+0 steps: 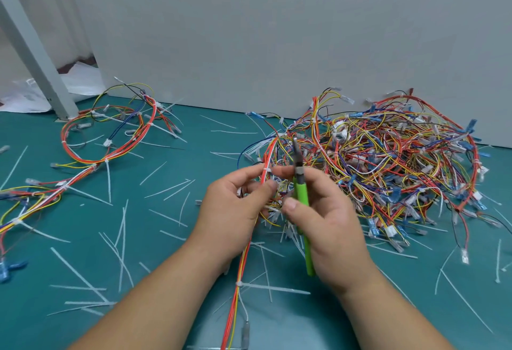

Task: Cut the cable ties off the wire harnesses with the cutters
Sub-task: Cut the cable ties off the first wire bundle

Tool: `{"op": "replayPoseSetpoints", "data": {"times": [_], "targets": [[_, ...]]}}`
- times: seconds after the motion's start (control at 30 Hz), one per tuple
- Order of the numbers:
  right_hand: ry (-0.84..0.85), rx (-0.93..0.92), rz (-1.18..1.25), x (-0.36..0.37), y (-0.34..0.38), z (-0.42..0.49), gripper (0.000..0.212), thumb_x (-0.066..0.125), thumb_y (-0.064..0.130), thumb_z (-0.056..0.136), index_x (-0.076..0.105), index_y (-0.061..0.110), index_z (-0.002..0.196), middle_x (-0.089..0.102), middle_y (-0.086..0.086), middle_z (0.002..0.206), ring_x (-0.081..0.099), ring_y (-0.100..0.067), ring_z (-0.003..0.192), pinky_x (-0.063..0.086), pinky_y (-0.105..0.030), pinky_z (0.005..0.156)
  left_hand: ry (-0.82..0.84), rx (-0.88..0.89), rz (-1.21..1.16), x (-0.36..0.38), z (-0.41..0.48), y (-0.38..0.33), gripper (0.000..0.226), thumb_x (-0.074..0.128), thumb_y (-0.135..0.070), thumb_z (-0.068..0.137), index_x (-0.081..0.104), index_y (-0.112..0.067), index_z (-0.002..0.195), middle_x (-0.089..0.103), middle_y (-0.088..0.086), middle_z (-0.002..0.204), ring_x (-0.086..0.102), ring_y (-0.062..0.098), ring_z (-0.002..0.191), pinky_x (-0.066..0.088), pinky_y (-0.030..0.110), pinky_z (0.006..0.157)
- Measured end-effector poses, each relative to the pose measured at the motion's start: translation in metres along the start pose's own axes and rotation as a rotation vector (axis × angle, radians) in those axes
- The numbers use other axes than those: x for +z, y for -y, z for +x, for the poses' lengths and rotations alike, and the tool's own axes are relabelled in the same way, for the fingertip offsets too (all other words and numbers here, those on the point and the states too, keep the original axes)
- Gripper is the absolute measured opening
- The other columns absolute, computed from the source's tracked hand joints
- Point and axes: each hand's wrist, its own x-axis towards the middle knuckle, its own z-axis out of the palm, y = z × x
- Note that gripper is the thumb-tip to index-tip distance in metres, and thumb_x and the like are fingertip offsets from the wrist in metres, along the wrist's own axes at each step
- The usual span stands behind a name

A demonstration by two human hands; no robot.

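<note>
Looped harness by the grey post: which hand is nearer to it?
Left. The left hand lies right of the looped harness, pinching a red-and-yellow harness; the right hand, gripping the green-handled cutters, is farther right.

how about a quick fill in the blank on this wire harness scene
The right hand grips cutters with ____ handles.
The left hand pinches a wire harness at a white cable ____.
The big tangled pile of harnesses lies to the ____ of both hands.
Missing: green; tie; right.
</note>
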Motion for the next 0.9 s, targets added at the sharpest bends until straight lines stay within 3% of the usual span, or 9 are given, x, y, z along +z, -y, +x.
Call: {"op": "replayPoseSetpoints", "data": {"times": [0.13,0.2,0.27,0.37,0.43,0.6,0.67,0.8,0.9], "targets": [[-0.085,0.069,-0.11,0.005,-0.008,0.001,0.03,0.069,0.015,0.081,0.07,0.027,0.108,0.078,0.004,0.104,0.071,-0.01,0.096,0.054,-0.021,0.085,-0.035,-0.027,-0.068,0.0,0.002,-0.002,0.013,0.066,-0.017,0.096,0.078,-0.012,0.099,0.078,0.005,0.095,0.07,0.016,0.087,0.055,0.033,0.083],[-0.099,0.087,-0.108,0.003,-0.01,0.002,0.028,0.07,0.017,0.08,0.071,0.028,0.106,0.078,0.004,0.105,0.071,-0.011,0.097,0.054,-0.021,0.084,-0.059,-0.059,-0.111,0.0,0.003,-0.002,0.014,0.068,-0.017,0.094,0.077,-0.011,0.101,0.078,0.009,0.098,0.069,0.023,0.09,0.055,0.044,0.092],[-0.08,0.104,-0.095,0.0,-0.011,0.004,0.031,0.073,0.024,0.079,0.071,0.028,0.109,0.078,0.003,0.11,0.071,-0.013,0.102,0.055,-0.023,0.085,-0.069,-0.064,-0.145,0.0,0.003,-0.003,0.02,0.07,-0.02,0.09,0.076,-0.01,0.106,0.078,0.008,0.101,0.069,0.021,0.091,0.054,0.045,0.096],[-0.009,0.117,-0.112,0.001,-0.011,0.003,0.035,0.075,0.027,0.079,0.073,0.031,0.113,0.076,0.001,0.115,0.069,-0.012,0.109,0.056,-0.028,0.093,-0.052,-0.056,-0.169,0.001,0.002,-0.005,0.029,0.07,-0.024,0.085,0.075,-0.01,0.109,0.078,0.006,0.103,0.07,0.016,0.093,0.053,0.038,0.094],[0.032,0.107,-0.126,0.003,-0.011,0.002,0.037,0.074,0.016,0.082,0.074,0.036,0.113,0.076,0.008,0.117,0.069,-0.008,0.11,0.053,-0.021,0.092,-0.045,-0.066,-0.199,0.001,0.003,-0.005,0.025,0.067,-0.019,0.09,0.075,-0.008,0.11,0.078,0.008,0.104,0.07,0.017,0.093,0.053,0.038,0.093],[0.062,0.047,-0.166,0.002,-0.012,-0.001,0.055,0.071,0.01,0.086,0.062,0.038,0.132,0.067,0.021,0.133,0.063,-0.002,0.123,0.049,-0.014,0.096,-0.038,-0.042,-0.216,-0.001,0.004,-0.003,0.014,0.067,-0.02,0.087,0.077,-0.014,0.097,0.074,-0.007,0.08,0.065,0.004,0.069,0.051,0.017,0.066],[0.068,0.022,-0.183,0.001,-0.012,-0.003,0.06,0.071,0.013,0.086,0.059,0.045,0.135,0.063,0.024,0.138,0.059,0.0,0.128,0.048,-0.014,0.099,-0.046,-0.032,-0.208,-0.001,0.004,-0.003,0.013,0.067,-0.019,0.089,0.076,-0.014,0.097,0.073,-0.009,0.077,0.063,0.002,0.066,0.05,0.014,0.062],[0.059,-0.005,-0.257,0.001,-0.011,-0.004,0.063,0.071,0.02,0.085,0.055,0.043,0.141,0.058,0.017,0.148,0.05,-0.007,0.14,0.04,-0.039,0.119,-0.087,-0.023,-0.171,-0.001,0.004,-0.004,0.01,0.067,-0.015,0.093,0.075,-0.012,0.098,0.074,-0.004,0.08,0.062,0.003,0.067,0.05,0.014,0.063],[0.083,-0.017,-0.312,0.002,-0.009,-0.004,0.069,0.071,0.017,0.085,0.05,0.029,0.15,0.053,0.014,0.153,0.046,-0.012,0.145,0.037,-0.049,0.12,-0.16,0.053,-0.088,-0.002,0.004,-0.004,0.008,0.068,-0.014,0.093,0.075,-0.015,0.094,0.073,-0.008,0.077,0.059,0.0,0.065,0.047,0.012,0.065]]}}
